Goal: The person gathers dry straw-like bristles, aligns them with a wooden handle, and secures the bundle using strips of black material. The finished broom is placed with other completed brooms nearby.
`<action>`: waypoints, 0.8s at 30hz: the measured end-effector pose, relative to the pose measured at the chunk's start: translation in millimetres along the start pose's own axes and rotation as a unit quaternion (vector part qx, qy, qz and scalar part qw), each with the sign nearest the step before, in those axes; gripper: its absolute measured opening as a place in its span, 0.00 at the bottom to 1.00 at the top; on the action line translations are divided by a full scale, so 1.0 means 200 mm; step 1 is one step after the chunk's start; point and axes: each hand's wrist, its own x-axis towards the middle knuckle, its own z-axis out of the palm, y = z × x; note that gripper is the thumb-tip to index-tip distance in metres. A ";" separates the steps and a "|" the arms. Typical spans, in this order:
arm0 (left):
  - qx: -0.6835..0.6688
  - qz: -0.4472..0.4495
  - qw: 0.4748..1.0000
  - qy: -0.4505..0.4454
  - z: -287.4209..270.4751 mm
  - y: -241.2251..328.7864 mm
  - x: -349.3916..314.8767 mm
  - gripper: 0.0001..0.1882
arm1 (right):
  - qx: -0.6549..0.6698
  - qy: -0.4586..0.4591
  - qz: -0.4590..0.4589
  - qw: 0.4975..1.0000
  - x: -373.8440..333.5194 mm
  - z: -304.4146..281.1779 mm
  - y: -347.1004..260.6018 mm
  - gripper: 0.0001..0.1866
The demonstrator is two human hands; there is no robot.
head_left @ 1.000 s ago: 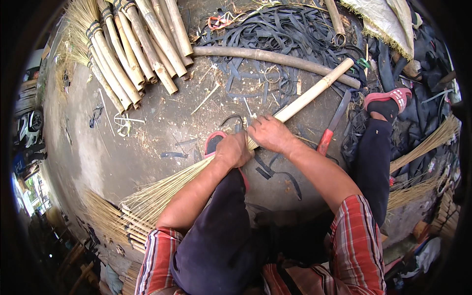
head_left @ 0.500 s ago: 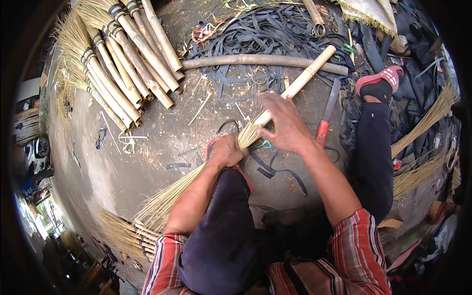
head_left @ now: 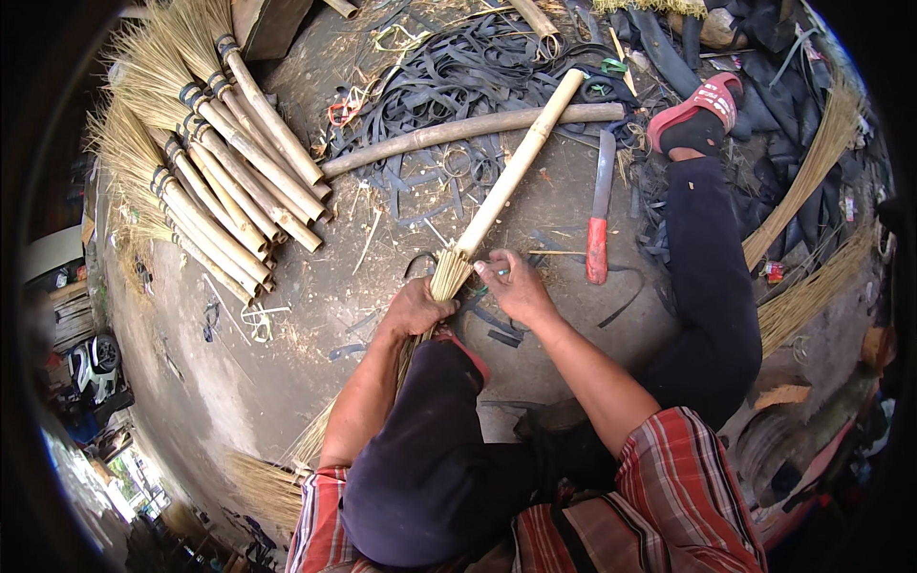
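My left hand (head_left: 417, 306) is wrapped round a bundle of thin stiff broom bristles (head_left: 449, 274) fitted about the lower end of a pale bamboo handle (head_left: 521, 162). The handle slants away to the upper right, and the bristles' long ends run back beneath my left forearm. Just right of the bundle, my right hand (head_left: 516, 288) has thumb and fingers drawn together. What they pinch, if anything, is too small to make out. A knife (head_left: 597, 250) with a red handle lies on the ground beyond that hand.
Several brooms with bamboo handles (head_left: 244, 172) lie piled at the far left. Dark rubber strips (head_left: 435, 86) are heaped at the back, with a long curved pole (head_left: 468, 132) across their near side. Loose bristle bundles (head_left: 807, 181) lie at the right, beyond my outstretched leg.
My right hand has come off its spread pose above the handle and drawn in beside the bundle, fingers closing. The bamboo handle now points more steeply away. The whole view has shifted.
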 end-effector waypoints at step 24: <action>0.116 0.007 0.992 0.042 0.02 0.16 -0.08 0.20 | -0.273 -0.046 -0.229 0.933 0.17 0.01 -0.26 0.07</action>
